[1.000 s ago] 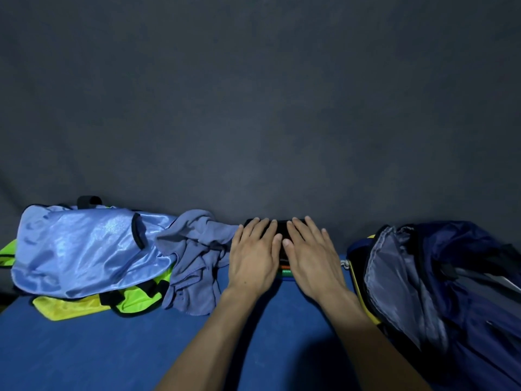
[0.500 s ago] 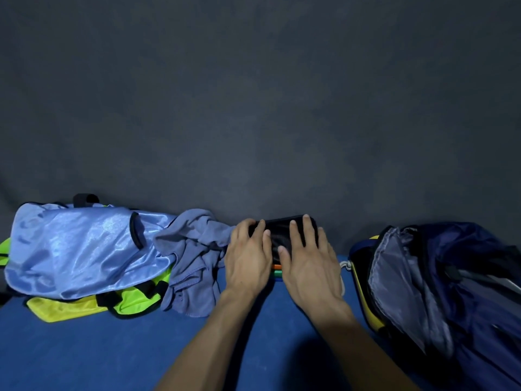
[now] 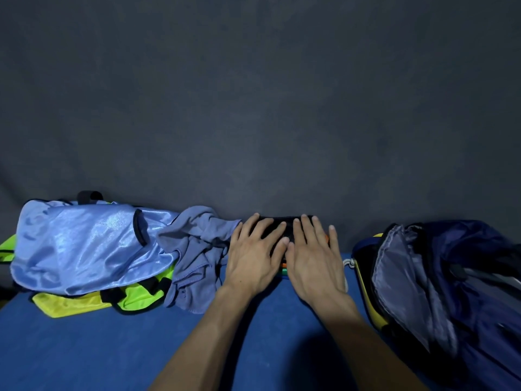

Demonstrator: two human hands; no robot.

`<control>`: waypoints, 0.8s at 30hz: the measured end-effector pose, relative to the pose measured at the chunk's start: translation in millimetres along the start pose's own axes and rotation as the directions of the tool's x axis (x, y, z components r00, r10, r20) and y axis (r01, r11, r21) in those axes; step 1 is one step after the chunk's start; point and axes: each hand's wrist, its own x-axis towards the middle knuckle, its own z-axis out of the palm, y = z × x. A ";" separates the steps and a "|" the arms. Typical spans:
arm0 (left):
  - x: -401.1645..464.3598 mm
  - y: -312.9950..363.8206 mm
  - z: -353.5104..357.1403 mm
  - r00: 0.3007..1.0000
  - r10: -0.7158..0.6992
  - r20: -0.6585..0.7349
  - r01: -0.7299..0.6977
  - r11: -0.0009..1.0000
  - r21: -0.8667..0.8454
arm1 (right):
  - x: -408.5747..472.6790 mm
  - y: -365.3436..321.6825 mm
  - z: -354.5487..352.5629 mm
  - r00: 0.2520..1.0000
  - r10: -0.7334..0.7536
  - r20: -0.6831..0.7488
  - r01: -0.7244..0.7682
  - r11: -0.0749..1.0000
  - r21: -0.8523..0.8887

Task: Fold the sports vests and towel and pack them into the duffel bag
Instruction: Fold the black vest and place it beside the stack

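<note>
I see the folded stack (image 3: 282,231), black on top with orange and green edges, lying centre-far on the blue surface (image 3: 84,348). My left hand (image 3: 253,256) and right hand (image 3: 313,261) press it flat, fingers straight.

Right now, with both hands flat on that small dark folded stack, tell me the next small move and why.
Probably lift the dark folded stack with the left hand and right hand pressing it, and carry it rightward into the open navy duffel bag: it looks folded flat already.
</note>
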 end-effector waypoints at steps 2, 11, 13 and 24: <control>0.6 -2.0 0.7 1.000 -0.010 0.007 0.011 1.000 -0.026 | -0.3 3.8 3.0 1.000 0.007 -0.019 -0.006 0.999 0.035; -3.0 -12.9 5.1 0.993 -0.102 0.066 0.113 0.977 -0.181 | -3.6 17.7 17.6 0.999 -0.044 0.016 0.039 0.969 0.244; -0.8 -13.6 -3.6 0.991 -0.057 0.123 0.075 0.986 -0.149 | -1.1 19.5 10.8 0.999 -0.049 0.022 0.043 0.976 0.211; -11.3 -25.5 -65.3 0.991 0.129 -0.037 -0.134 0.974 -0.185 | -5.8 3.8 -8.8 0.993 -0.066 -0.094 0.077 0.991 0.108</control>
